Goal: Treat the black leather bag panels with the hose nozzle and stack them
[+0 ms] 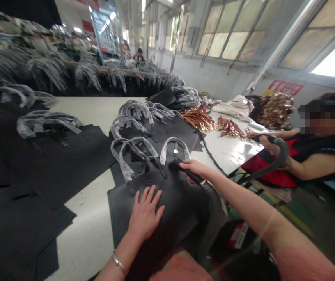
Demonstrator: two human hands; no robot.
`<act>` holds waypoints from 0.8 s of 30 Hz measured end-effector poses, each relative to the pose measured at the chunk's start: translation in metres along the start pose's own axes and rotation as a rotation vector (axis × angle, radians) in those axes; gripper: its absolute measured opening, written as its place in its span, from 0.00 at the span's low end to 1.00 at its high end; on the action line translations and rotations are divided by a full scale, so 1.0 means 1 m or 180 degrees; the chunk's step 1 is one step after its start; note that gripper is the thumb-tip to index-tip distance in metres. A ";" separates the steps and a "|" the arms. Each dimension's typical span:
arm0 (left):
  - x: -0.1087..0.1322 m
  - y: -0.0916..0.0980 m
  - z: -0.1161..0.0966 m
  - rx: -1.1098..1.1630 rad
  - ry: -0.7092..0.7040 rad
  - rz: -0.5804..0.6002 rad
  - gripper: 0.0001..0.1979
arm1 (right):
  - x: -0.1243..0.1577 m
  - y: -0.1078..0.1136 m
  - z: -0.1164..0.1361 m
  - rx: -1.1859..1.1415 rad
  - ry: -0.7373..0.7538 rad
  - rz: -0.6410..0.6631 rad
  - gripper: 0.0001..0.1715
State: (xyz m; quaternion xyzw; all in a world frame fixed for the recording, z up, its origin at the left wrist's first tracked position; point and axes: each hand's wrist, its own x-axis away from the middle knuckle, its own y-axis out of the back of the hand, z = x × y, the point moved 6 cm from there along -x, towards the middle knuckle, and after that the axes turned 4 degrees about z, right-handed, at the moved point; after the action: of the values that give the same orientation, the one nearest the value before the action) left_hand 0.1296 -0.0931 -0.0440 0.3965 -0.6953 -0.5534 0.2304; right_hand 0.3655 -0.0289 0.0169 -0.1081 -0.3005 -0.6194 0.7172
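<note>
A black handbag (167, 207) lies on the table in front of me, its curved handles (126, 156) wrapped in clear plastic. My left hand (146, 212) rests flat on the bag's black face, fingers spread, with a bracelet on the wrist. In my right hand (195, 169) is the dark grip of a hose nozzle (190, 174), its tip close to the bag's upper edge near a small metal buckle (176, 151). A thick dark hose (214, 210) hangs from the grip toward my body. My right fingers are partly hidden behind the grip.
More black bag pieces with wrapped handles lie at left (48, 123) and beyond the bag. Brown straps with metal clasps (198, 119) are heaped at back right. At right, a co-worker (310, 152) holds a similar hose (281, 152). The pale table (82, 218) ends at right.
</note>
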 end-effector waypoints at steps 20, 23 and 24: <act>-0.083 0.048 0.068 0.0342 0.1154 -0.0666 0.21 | 0.074 -0.002 -0.061 0.0177 0.0674 -0.0548 0.41; -0.117 0.050 0.095 0.1131 0.1669 -0.0799 0.18 | 0.054 -0.028 -0.074 0.0191 0.0779 -0.0515 0.48; -0.128 0.047 0.102 0.1614 0.1840 -0.0808 0.16 | 0.048 -0.035 -0.078 0.0242 0.0767 -0.0522 0.49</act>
State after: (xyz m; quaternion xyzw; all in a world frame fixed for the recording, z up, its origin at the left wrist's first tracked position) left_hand 0.1121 0.0731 -0.0129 0.6628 -0.6619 -0.2541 0.2411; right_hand 0.3575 -0.1172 -0.0255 0.0191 -0.2433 -0.6726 0.6986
